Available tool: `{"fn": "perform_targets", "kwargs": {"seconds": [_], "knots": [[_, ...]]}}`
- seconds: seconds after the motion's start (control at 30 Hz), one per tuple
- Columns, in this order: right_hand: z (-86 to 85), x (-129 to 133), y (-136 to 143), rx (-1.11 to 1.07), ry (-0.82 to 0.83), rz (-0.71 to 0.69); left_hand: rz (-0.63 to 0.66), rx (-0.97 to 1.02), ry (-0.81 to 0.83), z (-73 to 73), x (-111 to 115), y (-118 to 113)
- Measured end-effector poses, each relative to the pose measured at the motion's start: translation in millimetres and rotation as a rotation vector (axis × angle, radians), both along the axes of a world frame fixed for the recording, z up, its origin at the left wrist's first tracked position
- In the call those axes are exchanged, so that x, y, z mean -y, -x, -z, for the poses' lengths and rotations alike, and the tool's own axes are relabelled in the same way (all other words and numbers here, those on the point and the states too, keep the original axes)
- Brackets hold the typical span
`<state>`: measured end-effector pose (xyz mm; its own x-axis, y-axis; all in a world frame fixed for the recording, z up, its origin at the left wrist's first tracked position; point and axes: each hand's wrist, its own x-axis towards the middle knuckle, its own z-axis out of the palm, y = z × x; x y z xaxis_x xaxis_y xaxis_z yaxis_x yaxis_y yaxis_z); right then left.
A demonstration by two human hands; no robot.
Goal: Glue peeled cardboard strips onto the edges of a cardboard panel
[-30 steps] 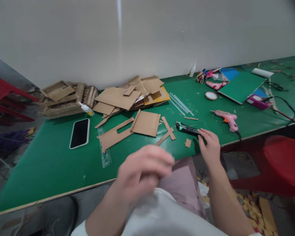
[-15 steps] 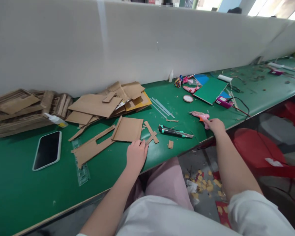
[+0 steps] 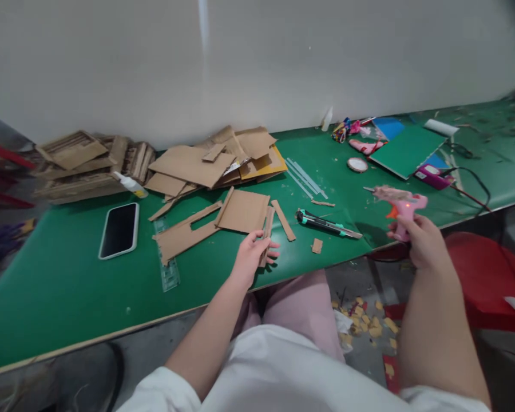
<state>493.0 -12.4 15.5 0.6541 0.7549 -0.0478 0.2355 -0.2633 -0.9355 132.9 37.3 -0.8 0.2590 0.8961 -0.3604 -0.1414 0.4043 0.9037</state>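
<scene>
near the centre of the frame, left hand (image 3: 249,256): thumb and fingers pinch a narrow cardboard strip (image 3: 269,220), which points up the frame just beside the square panel; the fingertips reach past its right side.
right of the frame, right hand (image 3: 424,237): fingers wrapped around the handle of a pink glue gun (image 3: 405,203), its nozzle toward the left, 1 small red light glowing on its side.
square panel (image 3: 245,210): flat on the green table (image 3: 90,297) at mid-frame, 1 raised strip along its left edge.
slotted panel (image 3: 189,237): left of the square panel, lying across a clear ruler (image 3: 170,276).
utility knife (image 3: 326,223): between the 2 hands, blade bared toward the right; a small cardboard scrap (image 3: 317,246) lies below it, a loose strip (image 3: 284,220) to its left.
translucent sticks (image 3: 306,180): above the knife, beside the cardboard pile (image 3: 193,163).
phone (image 3: 119,230): left of the frame, screen dark, below a glue bottle (image 3: 131,186).
upper right: a tape roll (image 3: 357,165), a green board (image 3: 412,150) and a purple device (image 3: 433,176).
</scene>
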Motion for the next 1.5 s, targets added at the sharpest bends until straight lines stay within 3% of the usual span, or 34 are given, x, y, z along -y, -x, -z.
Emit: {"fn": "perform_targets", "kwargs": {"seconds": [0.13, 0.23, 0.33, 0.43, 0.53, 0.63, 0.7, 0.8, 0.97, 1.23, 1.5], "knots": [[-3.3, 27.5, 51.8, -0.19, -0.209, -0.067, -0.051, 0.201, 0.116, -4.3, 7.8, 2.4], [4.1, 35.8, 98.0, -0.374, -0.293, -0.079, -0.046, 0.225, 0.142, 0.7, 12.3, 7.8], [15.2, 41.0, 136.3, -0.487, -0.273, -0.082, 0.031, 0.075, 0.1, 10.4, 14.4, 15.1], [23.3, 46.5, 158.9, -0.487, -0.153, -0.157, 0.145, -0.271, -0.14, 17.3, 13.4, 22.3], [24.7, 49.9, 172.1, -0.48, -0.072, -0.215, 0.216, -0.691, -0.451, 17.1, 10.8, 28.6], [20.0, 51.2, 184.3, -0.486, -0.006, -0.218, 0.203, -0.981, -0.728, 15.3, 11.8, 37.0], [16.6, 52.7, 192.9, -0.502, 0.038, -0.236, 0.156, -1.1, -0.817, 16.6, 16.9, 44.7], [16.0, 57.1, 204.8, -0.495, 0.127, -0.284, 0.074, -1.223, -0.816, 21.8, 29.2, 55.9], [18.7, 63.1, 221.2, -0.398, 0.244, -0.45, 0.012, -1.258, -0.796, 27.2, 43.6, 60.6], [5.0, 60.8, 234.7, -0.063, 0.327, -0.769, -0.034, -1.213, -0.835, 28.1, 62.4, 65.8], [13.5, 71.8, 241.5, 0.043, 0.399, -0.831, -0.067, -1.205, -0.817, 32.6, 73.3, 75.5]]}}
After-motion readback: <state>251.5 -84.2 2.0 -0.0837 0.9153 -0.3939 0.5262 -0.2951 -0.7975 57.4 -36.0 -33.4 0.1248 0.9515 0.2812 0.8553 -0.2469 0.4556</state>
